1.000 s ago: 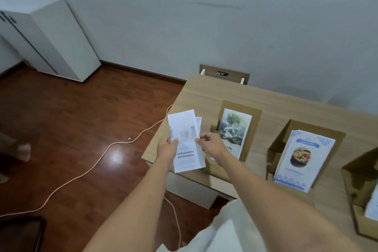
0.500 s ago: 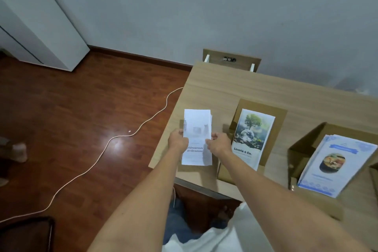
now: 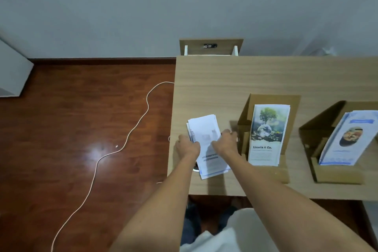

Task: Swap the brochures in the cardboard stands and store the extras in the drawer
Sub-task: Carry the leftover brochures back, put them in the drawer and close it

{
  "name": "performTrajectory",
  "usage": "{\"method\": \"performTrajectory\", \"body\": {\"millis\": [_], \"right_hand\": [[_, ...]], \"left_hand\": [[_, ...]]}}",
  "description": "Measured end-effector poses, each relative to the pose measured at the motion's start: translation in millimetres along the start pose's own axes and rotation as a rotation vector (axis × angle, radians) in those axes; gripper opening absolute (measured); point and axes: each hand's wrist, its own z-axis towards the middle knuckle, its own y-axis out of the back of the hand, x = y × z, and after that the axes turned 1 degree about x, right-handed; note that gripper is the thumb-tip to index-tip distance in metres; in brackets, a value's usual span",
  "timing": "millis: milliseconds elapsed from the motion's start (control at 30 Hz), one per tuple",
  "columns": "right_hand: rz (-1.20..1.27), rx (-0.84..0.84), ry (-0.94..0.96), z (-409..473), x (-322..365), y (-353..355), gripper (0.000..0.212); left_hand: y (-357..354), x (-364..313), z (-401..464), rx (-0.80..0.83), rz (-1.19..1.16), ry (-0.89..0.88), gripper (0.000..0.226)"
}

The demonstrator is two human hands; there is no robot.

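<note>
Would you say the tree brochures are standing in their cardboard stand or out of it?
In it. The tree brochures stand upright, leaning against the back panel of the cardboard stand, their lower edge seated behind its front lip.

Your left hand point(image 3: 187, 146) and right hand point(image 3: 225, 143) grip a fanned stack of white brochures point(image 3: 206, 141) from both sides, above the left end of the table point(image 3: 225, 75). Just right of your hands stands a cardboard stand point(image 3: 243, 127) holding tree-and-globe brochures point(image 3: 268, 135). Further right, a second stand point(image 3: 319, 129) holds blue-bordered brochures point(image 3: 347, 139). A white cable point(image 3: 114, 151) lies across the wooden floor point(image 3: 61, 129).
</note>
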Motion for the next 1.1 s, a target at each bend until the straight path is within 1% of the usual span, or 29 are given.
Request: {"method": "performTrajectory", "body": {"millis": [67, 100, 200, 267, 300, 333, 367, 433, 500, 600, 667, 733, 833, 967, 1100], "right_hand": [[0.097, 0.016, -0.067, 0, 0, -4, 0.055], [0.140, 0.024, -0.096, -1, -1, -5, 0.052], [0.270, 0.049, -0.131, -2, -5, -12, 0.027], [0.364, 0.084, -0.147, -3, -7, -15, 0.028], [0.405, 0.106, -0.149, -4, -7, -16, 0.026], [0.446, 0.123, -0.130, -5, -6, -16, 0.020], [0.473, 0.127, -0.096, -5, -4, -14, 0.021], [0.508, 0.094, -0.012, -3, 2, -7, 0.028], [0.529, 0.064, 0.073, -4, 12, 8, 0.025], [0.540, -0.019, 0.211, -5, 32, 35, 0.022], [0.562, -0.054, 0.288, -6, 44, 53, 0.022], [0.565, -0.085, 0.340, -5, 49, 66, 0.017], [0.554, -0.121, 0.377, -2, 49, 76, 0.018], [0.524, -0.128, 0.365, -1, 42, 78, 0.019], [0.534, -0.109, 0.371, 0, 41, 79, 0.019]], "left_hand": [[0, 2, 4, 0.045, -0.059, 0.007, 0.037], [-1, 5, 7, 0.068, -0.092, 0.009, 0.033], [-2, 13, 10, 0.168, -0.226, 0.020, 0.026], [1, 15, 11, 0.244, -0.292, 0.025, 0.026], [3, 15, 10, 0.269, -0.300, 0.020, 0.025], [6, 13, 9, 0.283, -0.307, 0.008, 0.024], [10, 10, 8, 0.288, -0.315, -0.009, 0.025], [17, 0, 5, 0.266, -0.334, -0.077, 0.031], [26, -14, 2, 0.220, -0.337, -0.170, 0.035], [41, -42, -3, 0.142, -0.290, -0.315, 0.030], [48, -63, -6, 0.076, -0.242, -0.378, 0.029], [50, -79, -7, 0.047, -0.213, -0.436, 0.033], [50, -91, -6, 0.082, -0.263, -0.475, 0.036], [47, -91, -8, 0.088, -0.325, -0.475, 0.027], [43, -92, -13, 0.130, -0.382, -0.497, 0.023]]}}
